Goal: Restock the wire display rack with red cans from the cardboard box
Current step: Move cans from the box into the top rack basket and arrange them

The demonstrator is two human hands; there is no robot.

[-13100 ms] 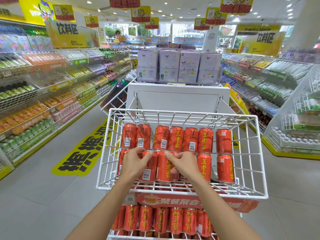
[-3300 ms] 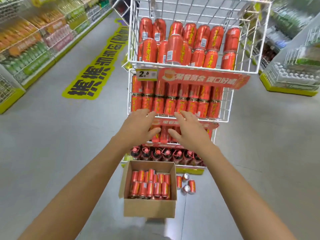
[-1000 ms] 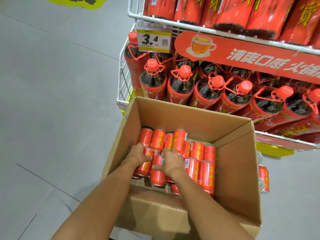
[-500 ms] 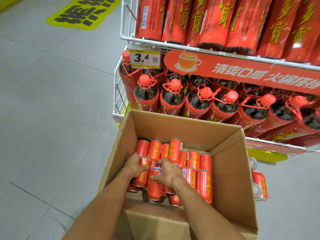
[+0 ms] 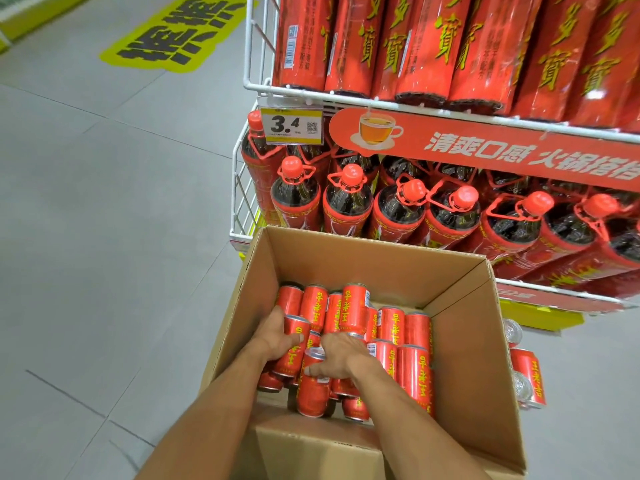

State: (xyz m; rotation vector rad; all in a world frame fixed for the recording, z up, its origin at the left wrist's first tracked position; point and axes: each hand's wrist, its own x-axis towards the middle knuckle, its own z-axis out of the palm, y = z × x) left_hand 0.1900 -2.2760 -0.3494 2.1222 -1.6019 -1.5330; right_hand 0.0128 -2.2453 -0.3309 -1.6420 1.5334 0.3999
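Left grip: my left hand (image 5: 275, 336) is clamped round a red can (image 5: 294, 358), fingers curled over its upper side, at the 9 o'clock edge of the heap
Right grip: my right hand (image 5: 341, 356) is closed on a silver-topped red can (image 5: 313, 393), thumb across its front and fingers over the far side; it stands at 3 o'clock of the other can, and the two touch
Hands: side by side, almost touching, both below the box rim
Box stock: the remaining red cans (image 5: 391, 327) are packed loosely round my hands from 12 through 3 to 6 o'clock, some upright and some tilted; one at 12 o'clock rides higher than its neighbours
Container: the cardboard box (image 5: 467, 375) sits open-topped on the floor
Rack: the white wire display rack (image 5: 239, 188) stands at 12 o'clock of the box, just behind its far wall
Lower tier: dark bottles with red caps (image 5: 346, 199)
Upper tier: shelved red cans (image 5: 353, 43) with gold characters
Signs: a yellow price tag (image 5: 292, 125) reading 3.4 hangs on the upper tier's front wire, with a red tea-cup banner (image 5: 485, 150) at its 3 o'clock
Strays: loose cans (image 5: 528, 375) lie on the floor at 3 o'clock of the box, just beside its wall
Floor: grey tiles (image 5: 104, 202), with a yellow floor sticker (image 5: 176, 36) at 11 o'clock, well apart
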